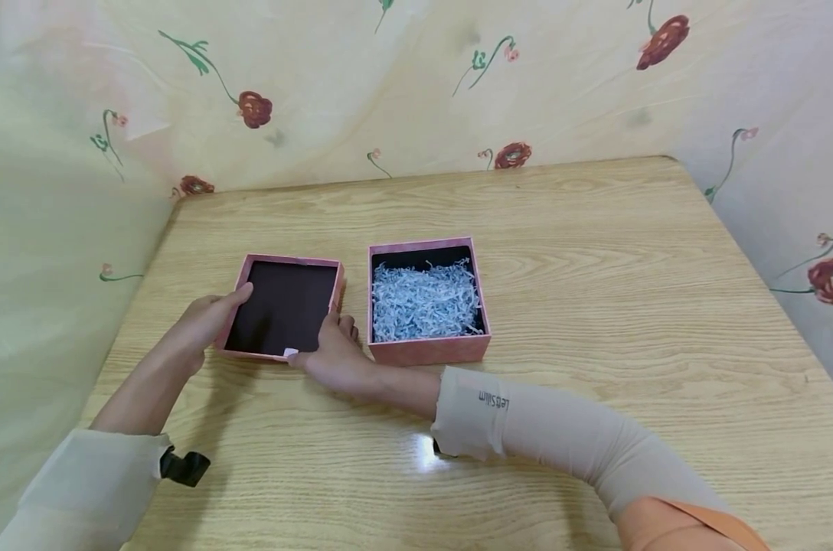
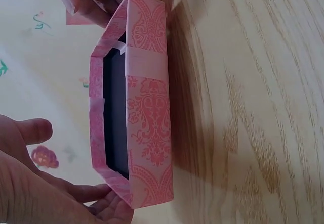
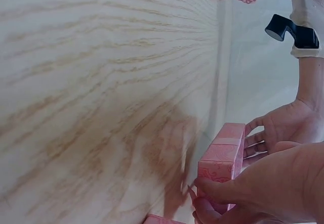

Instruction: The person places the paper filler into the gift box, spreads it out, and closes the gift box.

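A pink patterned box lid (image 1: 283,306) with a black inside lies open side up at the left of the table. Its near wall (image 2: 149,102) carries a pale band. Along the lid's left side, my left hand (image 1: 199,325) touches the wall with its fingers, its thumb raised clear in the left wrist view. At the near right corner, my right hand (image 1: 337,356) grips the lid, thumb on the near wall and fingers along the right side. Just right of that hand stands the pink box (image 1: 430,352), holding pale blue shredded paper (image 1: 425,302).
The wooden table (image 1: 596,306) extends beyond the box to the right and toward the back. Flowered cloth (image 1: 361,84) hangs behind it and at both sides. A black camera mount (image 1: 184,467) sticks out from the left sleeve.
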Demonstrator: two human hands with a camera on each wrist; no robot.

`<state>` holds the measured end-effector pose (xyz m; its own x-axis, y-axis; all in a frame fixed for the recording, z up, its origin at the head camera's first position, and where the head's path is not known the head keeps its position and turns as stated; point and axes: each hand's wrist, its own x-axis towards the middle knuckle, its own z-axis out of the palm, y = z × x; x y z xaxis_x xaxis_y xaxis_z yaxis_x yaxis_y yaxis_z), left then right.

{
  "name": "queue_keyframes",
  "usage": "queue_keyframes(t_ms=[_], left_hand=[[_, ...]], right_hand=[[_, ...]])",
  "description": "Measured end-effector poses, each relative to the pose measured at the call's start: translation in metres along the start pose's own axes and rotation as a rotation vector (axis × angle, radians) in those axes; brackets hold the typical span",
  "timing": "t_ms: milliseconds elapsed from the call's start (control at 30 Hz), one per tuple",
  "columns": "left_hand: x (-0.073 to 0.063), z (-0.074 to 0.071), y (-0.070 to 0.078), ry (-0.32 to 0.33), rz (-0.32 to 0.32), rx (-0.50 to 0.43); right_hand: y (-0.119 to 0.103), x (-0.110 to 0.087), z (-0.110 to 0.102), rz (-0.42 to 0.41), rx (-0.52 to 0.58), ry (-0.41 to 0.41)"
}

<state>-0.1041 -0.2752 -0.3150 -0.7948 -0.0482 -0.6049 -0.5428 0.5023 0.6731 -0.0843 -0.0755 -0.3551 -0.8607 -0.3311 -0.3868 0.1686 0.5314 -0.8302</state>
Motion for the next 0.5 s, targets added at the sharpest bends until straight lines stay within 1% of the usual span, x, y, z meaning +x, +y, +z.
queue_keyframes(t_ms=[133,300,500], left_hand=[[-0.003,-0.001,0.002,0.005,0.009,0.003],[-0.01,-0.004,0.006,0.017,0.048,0.013],[-0.021,-0.008,0.01,0.033,0.082,0.025]], right_hand=[[-0.002,-0.003,-0.002,-0.013,0.01,-0.002],[-0.006,-0.007,-0.005,-0.039,0.005,-0.007],[-0.014,-0.013,-0.008,-0.093,-0.009,-0.005]])
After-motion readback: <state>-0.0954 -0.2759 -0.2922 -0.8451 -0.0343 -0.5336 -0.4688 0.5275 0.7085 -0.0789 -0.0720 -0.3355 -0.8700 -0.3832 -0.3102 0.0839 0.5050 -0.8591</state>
